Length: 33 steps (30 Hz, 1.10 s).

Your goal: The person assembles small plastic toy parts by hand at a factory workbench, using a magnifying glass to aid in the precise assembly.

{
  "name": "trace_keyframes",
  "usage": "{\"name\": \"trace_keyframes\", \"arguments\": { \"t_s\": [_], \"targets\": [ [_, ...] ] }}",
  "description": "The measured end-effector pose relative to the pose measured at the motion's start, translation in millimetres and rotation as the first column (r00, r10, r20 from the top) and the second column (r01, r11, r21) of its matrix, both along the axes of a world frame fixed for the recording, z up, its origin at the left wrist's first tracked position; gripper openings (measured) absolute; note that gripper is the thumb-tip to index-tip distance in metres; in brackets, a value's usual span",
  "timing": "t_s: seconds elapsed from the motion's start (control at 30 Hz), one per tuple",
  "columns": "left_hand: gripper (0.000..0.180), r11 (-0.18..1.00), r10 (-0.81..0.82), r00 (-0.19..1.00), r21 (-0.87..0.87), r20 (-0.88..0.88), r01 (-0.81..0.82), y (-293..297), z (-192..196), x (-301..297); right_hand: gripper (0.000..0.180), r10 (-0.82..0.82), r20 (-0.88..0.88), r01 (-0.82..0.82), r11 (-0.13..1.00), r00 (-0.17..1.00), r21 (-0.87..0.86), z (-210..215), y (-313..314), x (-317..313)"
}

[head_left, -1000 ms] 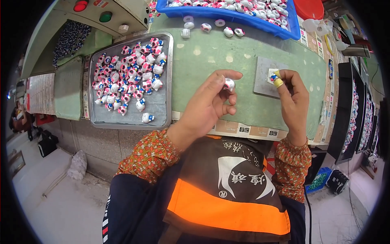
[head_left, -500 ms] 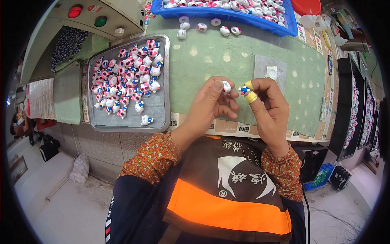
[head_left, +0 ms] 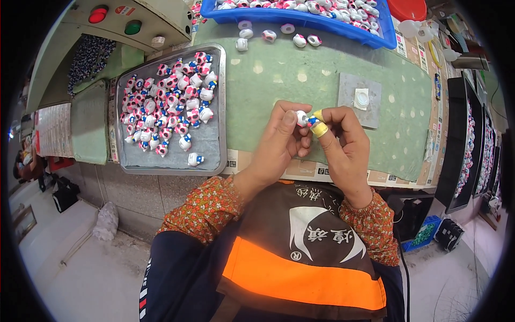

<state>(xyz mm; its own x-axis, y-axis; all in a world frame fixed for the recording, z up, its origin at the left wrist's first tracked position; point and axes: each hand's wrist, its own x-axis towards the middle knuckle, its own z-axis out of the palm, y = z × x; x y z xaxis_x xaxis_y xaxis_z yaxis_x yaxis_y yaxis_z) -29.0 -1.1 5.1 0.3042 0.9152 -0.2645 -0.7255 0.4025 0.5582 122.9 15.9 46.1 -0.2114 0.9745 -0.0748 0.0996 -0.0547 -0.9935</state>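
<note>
Between the thumb and fingers of my left hand [head_left: 279,137] is a small white figurine head [head_left: 302,117]. My right hand [head_left: 346,145], with yellow covers on its thumb and forefinger, pinches a tiny blue figurine body [head_left: 313,122]. Head and body meet over the green mat [head_left: 279,80]; whether they are joined, I cannot tell. To the left, a metal tray [head_left: 221,107] carries many white, pink and blue figurines. One figurine [head_left: 195,159] lies apart near the tray's front edge.
A blue bin [head_left: 300,22] full of white and pink heads stands at the back, with several loose heads [head_left: 269,36] before it. On the mat's right lies a grey plate [head_left: 370,118] bearing a small white dish [head_left: 362,99]. Black trays [head_left: 456,155] of figurines stand far right.
My right hand has moved left with the blue body, bringing it against the white head in my left hand. My left hand has stayed nearly in place.
</note>
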Motion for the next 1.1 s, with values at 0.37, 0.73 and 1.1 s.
{"name": "trace_keyframes", "arguments": {
  "t_s": [0.37, 0.73, 1.1],
  "targets": [
    [0.032, 0.991, 0.073, 0.973, 0.125, -0.218, -0.047, -6.8, -10.0, 7.4, 0.008, -0.105, 0.021, 0.102, 0.987, 0.994, 0.121, -18.8, -10.1, -13.2],
    [0.032, 0.996, -0.024, 0.945, 0.069, -0.327, 0.049, -5.5, 9.5, 2.1, 0.011, 0.008, -0.017, -0.007, 1.0, 1.0, 0.031, -13.5, -10.2, 7.2],
    [0.031, 0.931, 0.283, 0.72, 0.362, -0.633, -0.047, -10.7, -3.9, 12.9, 0.011, -0.127, 0.147, 0.079, 0.952, 0.981, 0.295, -23.8, -19.6, -9.9]
  ]
}}
